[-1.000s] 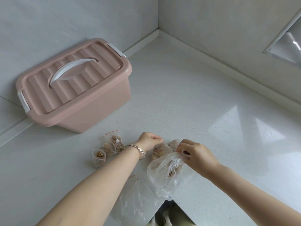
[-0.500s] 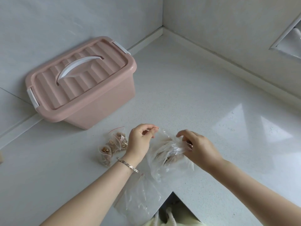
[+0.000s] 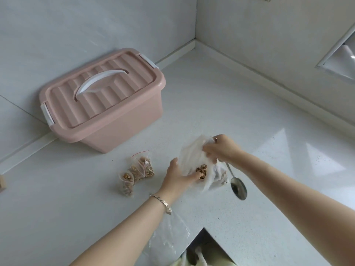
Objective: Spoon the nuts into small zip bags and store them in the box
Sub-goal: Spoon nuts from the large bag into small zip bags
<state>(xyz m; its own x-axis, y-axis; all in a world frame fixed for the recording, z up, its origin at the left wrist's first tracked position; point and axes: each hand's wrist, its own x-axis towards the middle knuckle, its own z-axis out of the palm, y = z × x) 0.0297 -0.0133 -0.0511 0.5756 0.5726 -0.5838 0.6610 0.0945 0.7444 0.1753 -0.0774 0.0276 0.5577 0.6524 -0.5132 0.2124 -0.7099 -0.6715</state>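
Nuts (image 3: 201,170) show brown through a large clear bag (image 3: 190,154), crumpled at the centre of the frame between the two hands. Nearest, at the lower edge, loose clear plastic (image 3: 169,237) lies flat on the worktop (image 3: 269,217) beside a notch in its front edge. It is partly under the left forearm, which wears a thin bracelet (image 3: 162,202) at the wrist. Beyond it the left hand (image 3: 175,179) comes in palm down, thumb raised by the bag's left side and fingers reaching to the plastic where the nuts sit. The film hides the fingertips, so whether they pinch or merely press cannot be told. Right of the bag a metal spoon (image 3: 238,188) lies on the worktop, bowl toward the viewer, its handle running up beneath the right hand. Left of the left hand and apart from it, a cluster of small zip bags (image 3: 137,172) filled with nuts rests on the worktop, red seal strips showing. A little farther, the right hand (image 3: 223,150) has its fingers curled tight round the bunched top of the large clear bag. In the upper left of the frame the pink box (image 3: 115,120) stands against the wall (image 3: 96,25), its ribbed lid (image 3: 99,93) on, with a white handle and white clasps.
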